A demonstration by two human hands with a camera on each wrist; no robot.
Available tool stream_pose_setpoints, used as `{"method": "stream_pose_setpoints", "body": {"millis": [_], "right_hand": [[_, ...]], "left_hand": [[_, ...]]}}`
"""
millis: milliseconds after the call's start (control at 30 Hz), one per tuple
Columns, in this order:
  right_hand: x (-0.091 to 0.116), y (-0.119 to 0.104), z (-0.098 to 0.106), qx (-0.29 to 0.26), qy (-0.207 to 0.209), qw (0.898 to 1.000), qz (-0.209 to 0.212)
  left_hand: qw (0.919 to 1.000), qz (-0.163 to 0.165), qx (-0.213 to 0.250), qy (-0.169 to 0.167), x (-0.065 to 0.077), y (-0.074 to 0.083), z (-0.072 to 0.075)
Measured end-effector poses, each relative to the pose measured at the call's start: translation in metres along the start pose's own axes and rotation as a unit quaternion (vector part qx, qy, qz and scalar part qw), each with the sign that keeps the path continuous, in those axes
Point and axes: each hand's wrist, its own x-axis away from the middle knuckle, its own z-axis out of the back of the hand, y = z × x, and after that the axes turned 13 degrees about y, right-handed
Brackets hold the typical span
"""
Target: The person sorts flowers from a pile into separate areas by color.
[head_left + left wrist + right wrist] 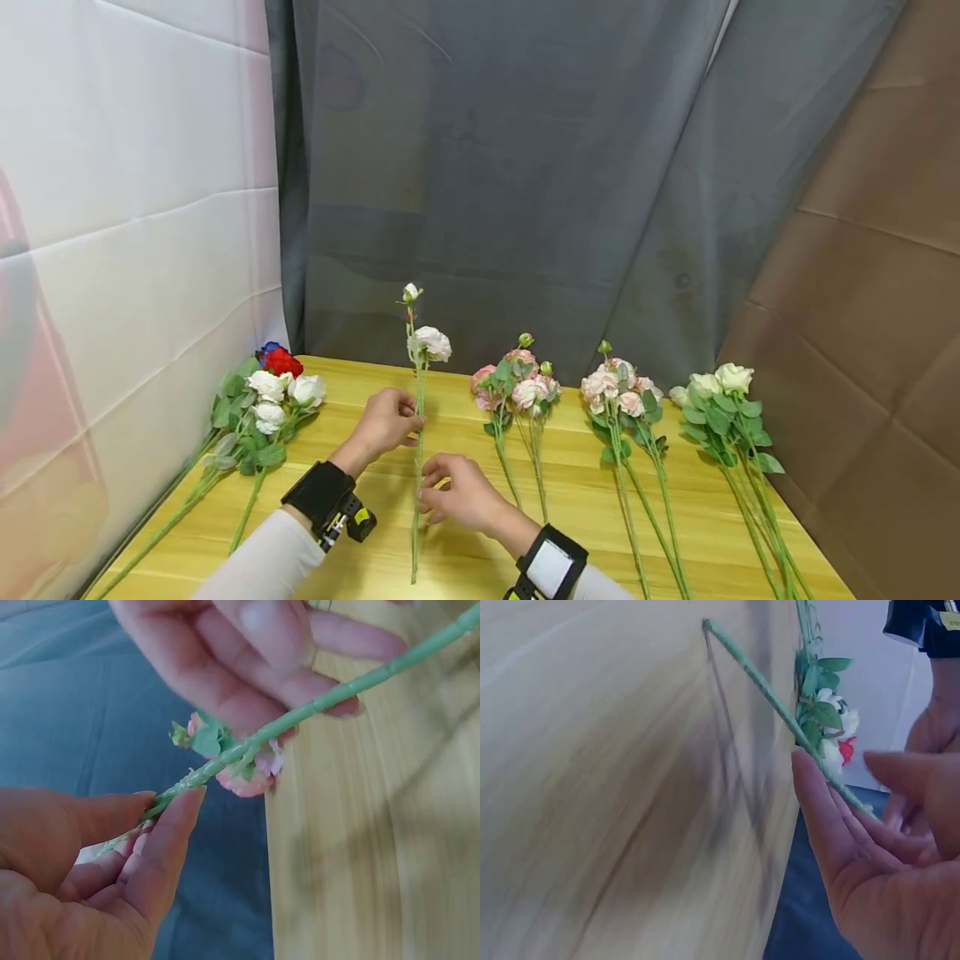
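A long-stemmed artificial white flower with a small bud on top stands nearly upright above the middle of the table. Between thumb and fingertips, my left hand pinches its green stem partway up. My right hand is lower down, close to the stem. In the right wrist view, the fingers of that hand lie along the stem while its thumb stays apart from it. The stem's bottom end comes down at the wooden surface in that view; whether it touches cannot be told.
White, red and blue flowers lie at the table's left. To the right lie pink flowers, pale pink flowers and cream roses, stems towards me. A grey curtain hangs behind the yellow wooden table.
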Motion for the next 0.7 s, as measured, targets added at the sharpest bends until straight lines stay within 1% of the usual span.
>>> {"method": "stream_pose_setpoints", "body": {"millis": [33,100,167,233,267,333,400,433,467,500,567,633,667,700], "right_hand": [[-0.001,0.001,-0.002,-0.003,0.007,1.000,-0.002],[-0.003,0.003,-0.005,-0.005,0.023,1.000,-0.003],[-0.006,0.006,-0.006,-0.007,0.034,0.999,0.002],[-0.008,0.007,-0.005,-0.006,0.039,0.999,0.013],[-0.010,0.008,-0.004,-0.005,0.040,0.999,0.018],[-0.011,0.010,-0.001,-0.001,0.042,0.999,0.026],[-0.012,0.013,0.004,0.010,0.050,0.998,0.030],[-0.013,0.015,0.007,0.017,0.055,0.998,0.031],[-0.013,0.017,0.009,0.022,0.058,0.998,0.029],[-0.014,0.018,0.012,0.026,0.059,0.998,0.027],[-0.015,0.021,0.015,0.032,0.060,0.997,0.023],[-0.017,0.024,0.016,0.041,0.057,0.997,0.019],[-0.018,0.025,0.016,0.043,0.055,0.997,0.017],[-0.019,0.026,0.017,0.047,0.053,0.997,0.017]], "left_hand": [[1.0000,-0.003,0.001,0.001,0.001,0.000,-0.001],[1.0000,0.000,0.008,0.005,0.002,0.000,-0.003],[0.9998,0.002,0.016,0.009,0.002,-0.001,-0.004],[0.9997,0.002,0.022,0.006,0.003,-0.003,-0.003],[0.9997,0.005,0.025,-0.001,0.003,-0.005,-0.002],[0.9996,-0.002,0.017,-0.023,0.003,-0.008,0.000],[0.9991,-0.016,-0.006,-0.039,0.004,-0.013,0.005],[0.9985,-0.027,-0.022,-0.042,0.004,-0.016,0.010],[0.9979,-0.038,-0.038,-0.038,0.004,-0.019,0.016],[0.9969,-0.048,-0.056,-0.027,0.004,-0.022,0.024],[0.9925,-0.064,-0.103,0.008,0.006,-0.028,0.044],[0.9836,-0.079,-0.157,0.040,0.007,-0.034,0.068],[0.9787,-0.079,-0.184,0.045,0.008,-0.037,0.081],[0.9730,-0.076,-0.214,0.039,0.010,-0.040,0.093]]}}
